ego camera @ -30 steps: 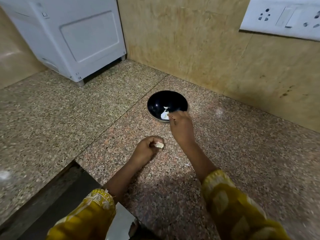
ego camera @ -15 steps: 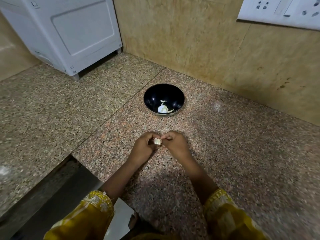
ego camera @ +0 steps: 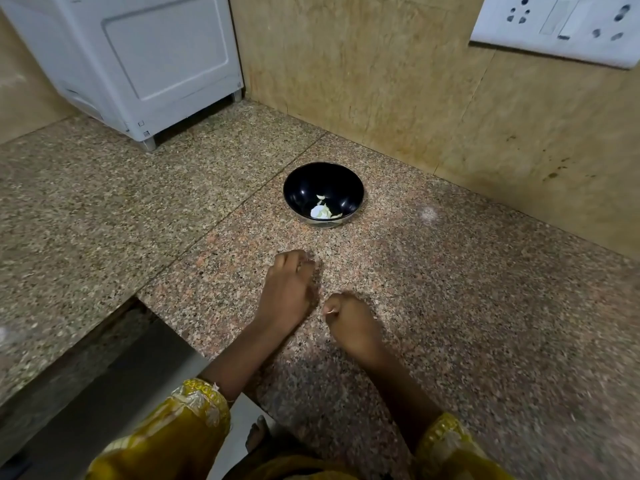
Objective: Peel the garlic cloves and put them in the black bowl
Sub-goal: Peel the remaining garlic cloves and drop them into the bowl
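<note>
A glossy black bowl point(ego camera: 300, 188) holds pale scraps point(ego camera: 320, 212) on the speckled granite counter point(ego camera: 450, 306); the right hand point(ego camera: 353, 323) fingers pinch a pale sliver point(ego camera: 330, 311), while the left hand point(ego camera: 287, 292) fingers curl, their contents hidden.

A person is wearing a mustard-yellow top printed with paler, leaf-like patches. The left sleeve point(ego camera: 173, 434) is ending partway down the forearm in a cuff point(ego camera: 204, 396) trimmed with a band of small yellow loops and pale embroidery, and a loose pale thread is sticking out at its edge. The right sleeve point(ego camera: 450, 448) is showing the same yellow cloth and pale print, blurred at the frame's bottom. Beyond the sleeves, both forearms, the left hand point(ego camera: 287, 289) and the right hand point(ego camera: 353, 327) are showing bare.
</note>
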